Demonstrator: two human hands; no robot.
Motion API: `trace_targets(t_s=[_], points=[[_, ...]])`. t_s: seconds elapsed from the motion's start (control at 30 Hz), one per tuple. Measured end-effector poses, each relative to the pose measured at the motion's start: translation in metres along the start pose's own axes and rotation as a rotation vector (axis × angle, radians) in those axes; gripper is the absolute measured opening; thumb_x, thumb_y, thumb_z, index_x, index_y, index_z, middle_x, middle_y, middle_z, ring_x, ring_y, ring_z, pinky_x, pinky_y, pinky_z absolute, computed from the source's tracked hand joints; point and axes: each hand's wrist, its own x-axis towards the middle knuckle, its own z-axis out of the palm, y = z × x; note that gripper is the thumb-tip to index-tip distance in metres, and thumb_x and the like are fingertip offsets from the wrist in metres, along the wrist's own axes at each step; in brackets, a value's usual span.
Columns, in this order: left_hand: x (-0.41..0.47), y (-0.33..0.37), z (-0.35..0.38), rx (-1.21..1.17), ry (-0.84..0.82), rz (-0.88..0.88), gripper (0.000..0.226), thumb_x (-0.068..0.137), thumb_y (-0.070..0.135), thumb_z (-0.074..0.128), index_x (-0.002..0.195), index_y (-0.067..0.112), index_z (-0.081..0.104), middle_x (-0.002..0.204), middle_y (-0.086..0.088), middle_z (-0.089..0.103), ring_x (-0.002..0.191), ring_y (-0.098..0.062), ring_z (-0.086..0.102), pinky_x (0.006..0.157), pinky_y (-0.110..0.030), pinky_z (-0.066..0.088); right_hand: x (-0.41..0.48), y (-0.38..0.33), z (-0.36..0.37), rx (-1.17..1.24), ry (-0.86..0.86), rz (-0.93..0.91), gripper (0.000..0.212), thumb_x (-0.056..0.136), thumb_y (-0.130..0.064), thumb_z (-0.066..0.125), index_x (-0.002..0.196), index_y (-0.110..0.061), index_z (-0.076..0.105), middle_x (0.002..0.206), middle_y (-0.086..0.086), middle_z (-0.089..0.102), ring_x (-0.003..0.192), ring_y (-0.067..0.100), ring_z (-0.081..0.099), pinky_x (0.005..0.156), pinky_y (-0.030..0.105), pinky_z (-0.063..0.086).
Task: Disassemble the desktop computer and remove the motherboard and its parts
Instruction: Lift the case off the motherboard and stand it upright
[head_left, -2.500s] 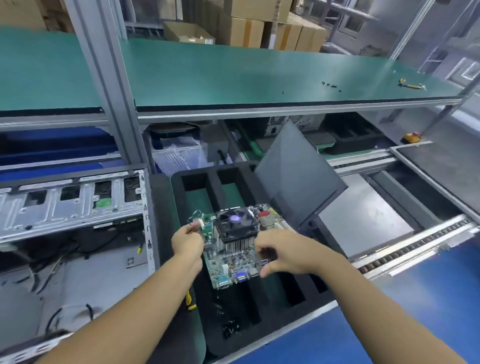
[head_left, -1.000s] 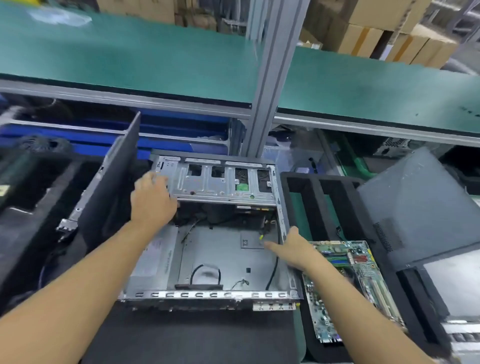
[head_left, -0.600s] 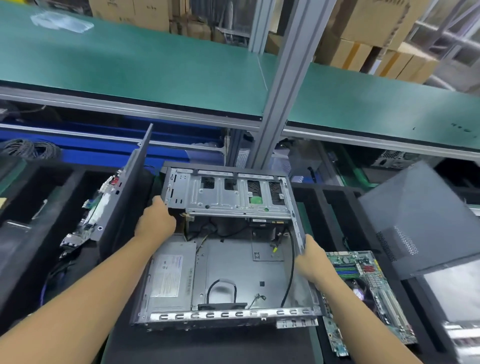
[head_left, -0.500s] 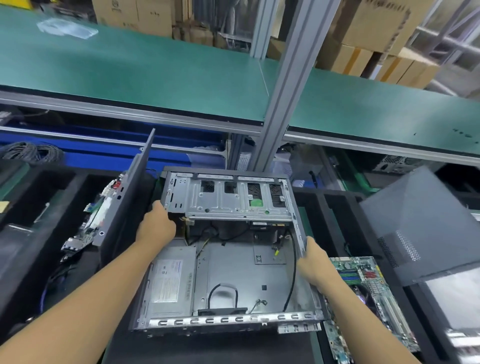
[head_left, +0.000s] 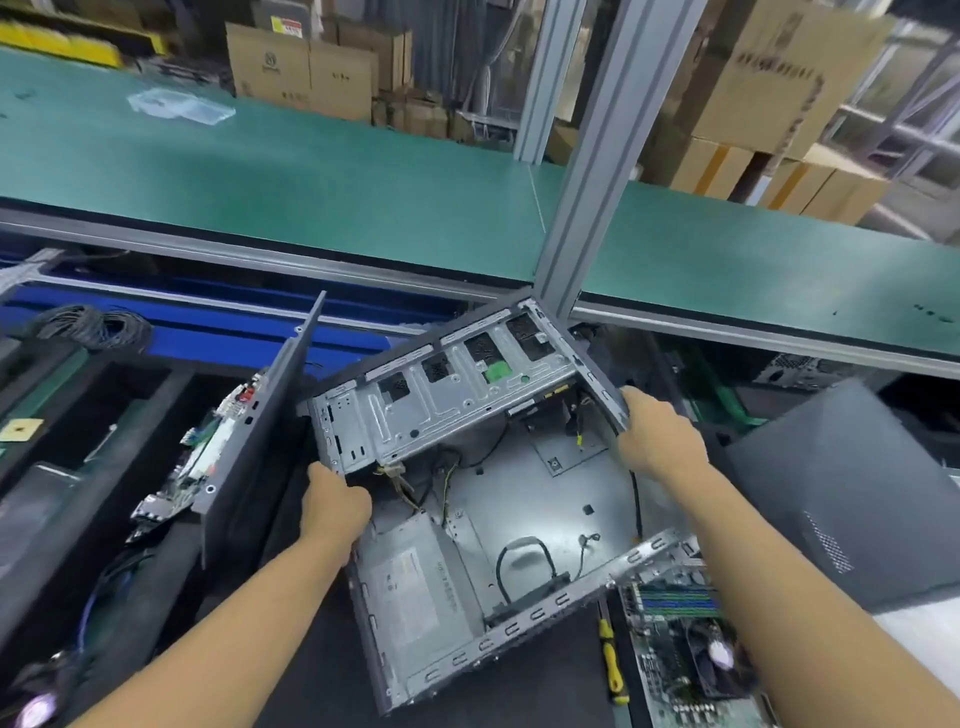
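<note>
The tilted computer case (head_left: 467, 467) is gripped at its left edge by the left hand (head_left: 335, 512) and at its right wall by the right hand (head_left: 657, 441). Thin, sharp sheet metal could slip; dangling cables could be snagged. The flat green motherboard (head_left: 685, 654) lies lower right.

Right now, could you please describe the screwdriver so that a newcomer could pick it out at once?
Find the open metal computer case tilted at the centre of the view. Off its near right corner lies a green motherboard. The screwdriver lies in the dark gap between them, the only thing there with a yellow-and-black handle.
</note>
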Motion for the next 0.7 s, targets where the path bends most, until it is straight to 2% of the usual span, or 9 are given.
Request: trace_targets(t_s=[0.17, 0.27, 0.37, 0.43, 0.53, 0.6, 0.7], points=[[-0.018, -0.011, 0.023, -0.296, 0.054, -0.094, 0.04, 0.081, -0.006, 0.039, 0.118, 0.008, 0.043, 0.104, -0.013, 0.056, 0.084, -0.027, 0.052, 0.086, -0.042, 0.05, 0.021, -0.017, -0.033, -0.173, 0.229, -0.163, 0.048, 0.081, -0.017, 0.056, 0.126, -0.033, 0.05, 0.097, 0.007, 0.068, 0.078, 0.035, 0.065, 0.062, 0.033, 0.041], [-0.029, -0.016, 0.038, -0.452, 0.05, -0.153, 0.033, 0.084, -0.007, 0.042, 0.113, 0.009, 0.04, 0.104, -0.01, 0.052, 0.08, -0.022, 0.048, 0.087, -0.04, 0.047, 0.027, -0.029, -0.05, -0.239, 0.375, -0.289, 0.045, 0.081, -0.018, 0.058, 0.124, -0.029, 0.055, 0.089, 0.008, 0.068, 0.075, 0.036, 0.064, 0.058, 0.032, 0.033], [-0.037, -0.021, 0.05, -0.6, 0.022, -0.187, 0.036, 0.084, -0.008, 0.05, 0.113, 0.011, 0.041, 0.099, -0.007, 0.052, 0.08, -0.019, 0.049, 0.077, -0.034, 0.047, 0.024, -0.033, -0.06, -0.289, 0.441, -0.349, 0.053, 0.08, -0.012, 0.059, 0.129, -0.03, 0.056, 0.084, 0.006, 0.069, 0.072, 0.035, 0.064, 0.055, 0.03, 0.028], [-0.041, -0.024, 0.057, -0.631, 0.026, -0.217, 0.036, 0.085, -0.01, 0.047, 0.114, 0.009, 0.041, 0.097, -0.006, 0.049, 0.077, -0.017, 0.046, 0.074, -0.031, 0.043, 0.018, -0.037, -0.066, -0.293, 0.497, -0.394, 0.063, 0.072, -0.003, 0.062, 0.13, -0.028, 0.059, 0.077, 0.006, 0.069, 0.066, 0.033, 0.064, 0.051, 0.027, 0.024], [-0.048, -0.028, 0.067, -0.693, 0.019, -0.277, 0.043, 0.086, -0.013, 0.046, 0.123, 0.006, 0.04, 0.104, -0.006, 0.049, 0.084, -0.019, 0.046, 0.09, -0.036, 0.042, 0.007, -0.046, -0.074, -0.284, 0.59, -0.512, 0.067, 0.055, 0.008, 0.069, 0.116, -0.02, 0.071, 0.06, 0.003, 0.065, 0.046, 0.028, 0.057, 0.044, 0.02, 0.028], [-0.05, -0.032, 0.072, -0.715, -0.053, -0.38, 0.043, 0.086, -0.01, 0.047, 0.124, 0.01, 0.037, 0.108, -0.006, 0.047, 0.091, -0.021, 0.045, 0.098, -0.041, 0.039, 0.004, -0.05, -0.076, -0.241, 0.676, -0.649, 0.065, 0.054, 0.011, 0.069, 0.112, -0.017, 0.073, 0.067, 0.0, 0.07, 0.045, 0.025, 0.059, 0.044, 0.018, 0.027], [-0.051, -0.037, 0.081, -0.754, -0.239, -0.506, 0.033, 0.086, -0.007, 0.049, 0.114, 0.009, 0.042, 0.113, -0.011, 0.047, 0.102, -0.026, 0.046, 0.099, -0.045, 0.039, 0.005, -0.056, -0.077, -0.227, 0.771, -0.825, 0.058, 0.065, 0.011, 0.063, 0.113, -0.019, 0.074, 0.095, -0.007, 0.077, 0.066, 0.019, 0.071, 0.046, 0.017, 0.029]])
